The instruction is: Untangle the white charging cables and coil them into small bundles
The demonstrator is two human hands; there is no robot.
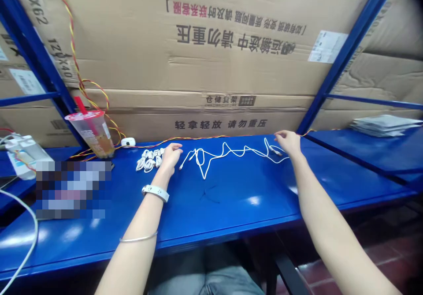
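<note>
A long white cable (228, 154) lies in loose zigzags on the blue tabletop, with small plugs at its ends. My left hand (171, 157) is just left of the cable, fingers loosely bent and apart, holding nothing I can see. Beside that hand, partly covered by it, sits a cluster of coiled white cables (148, 160). At the cable's other end is my right hand (289, 143), its fingers pointing left and slightly apart above the plug. No cable shows between those fingers.
A drink cup (90, 134) with a red straw stands at the left near a small white case (128, 142). Red and yellow wires (155, 145) run along the back by large cardboard (211, 74). Flat packets (385, 125) are stacked right, beyond a blue post (317, 96).
</note>
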